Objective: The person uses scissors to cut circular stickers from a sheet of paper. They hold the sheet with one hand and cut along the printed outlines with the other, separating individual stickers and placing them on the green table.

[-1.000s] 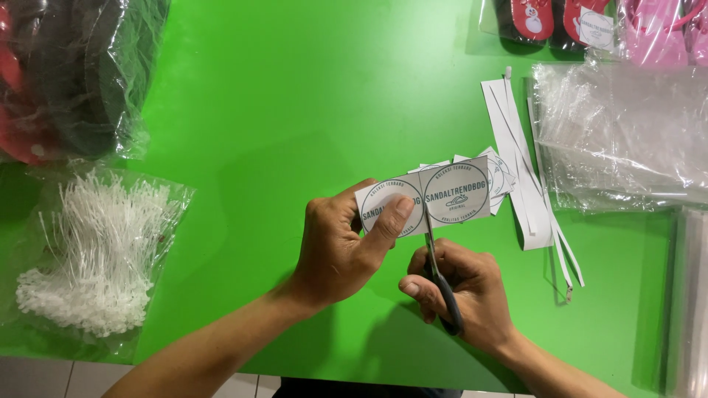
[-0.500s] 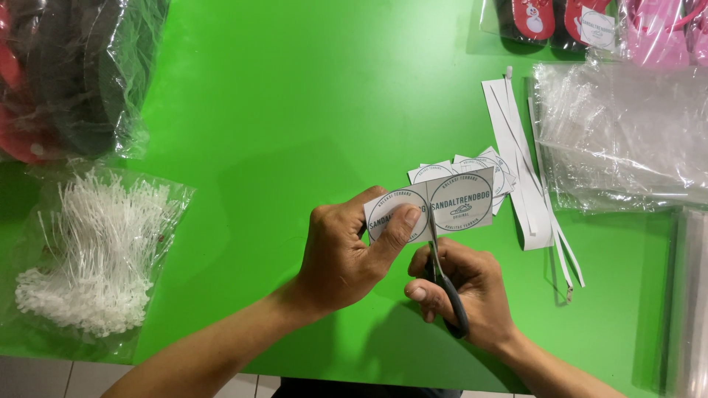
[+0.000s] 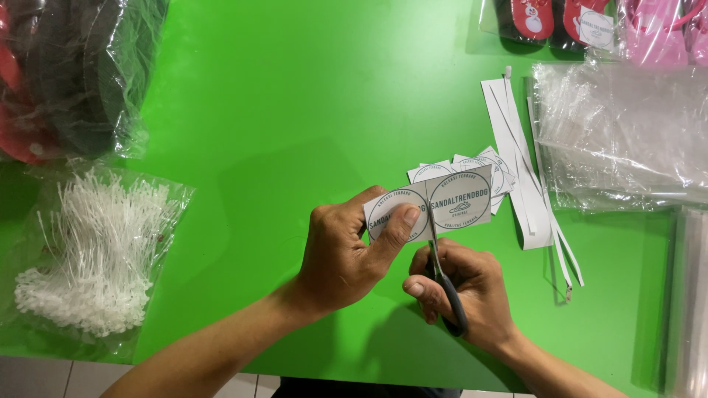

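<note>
Paper strip (image 3: 431, 208) with two round labels, pinched by left hand (image 3: 343, 254) fingers; right hand (image 3: 461, 295) grips one pair of scissors (image 3: 446, 280).

Bag of white ties (image 3: 96, 254), clear bags (image 3: 619, 133), paper strips (image 3: 520, 162), bagged sandals (image 3: 66, 74)

Label strip: a white paper strip printed with two grey round labels (image 3: 431, 208), held flat and face-up above the green table, its right end tilted a touch higher than its left.
Where it sits: low centre of the view, at about 5 o'clock from the table's middle.
Hold: pinched at its left end, a thumb lying over the left circle.
Cut line: the blades meet the strip's lower edge right between the two circles.
Scissors: black-handled scissors with slim metal blades (image 3: 442, 273), pointing up toward 12 o'clock, handles low at 6 o'clock, blades parted only slightly around the paper.
</note>
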